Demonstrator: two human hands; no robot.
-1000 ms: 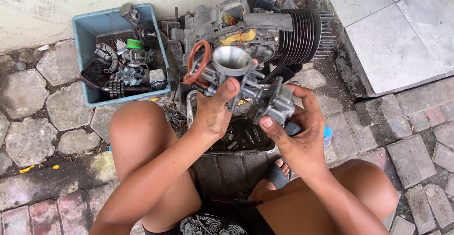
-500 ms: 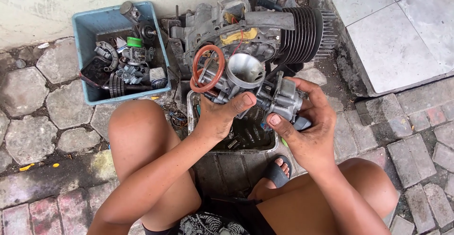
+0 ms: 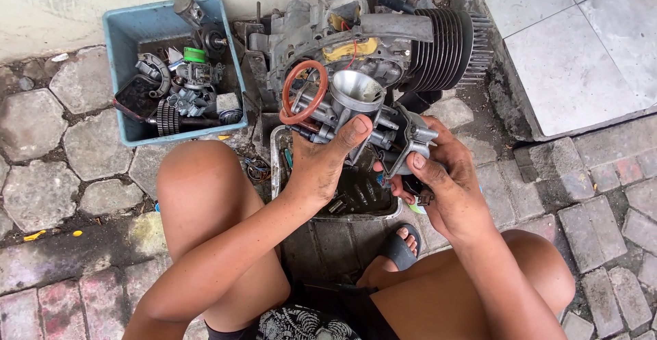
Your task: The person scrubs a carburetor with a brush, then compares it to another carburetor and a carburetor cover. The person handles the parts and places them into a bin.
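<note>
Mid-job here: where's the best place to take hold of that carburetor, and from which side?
Probably by its chunky metal middle, from below and both sides, as the left hand and right hand hold the carburetor now. The open funnel mouth faces up, and the orange ring hangs off its left edge, so both are poor grips.

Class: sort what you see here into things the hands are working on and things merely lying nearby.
In hand:
left hand
right hand
carburettor
orange ring

Lying about:
blue tub of parts
engine block
metal tray
</note>
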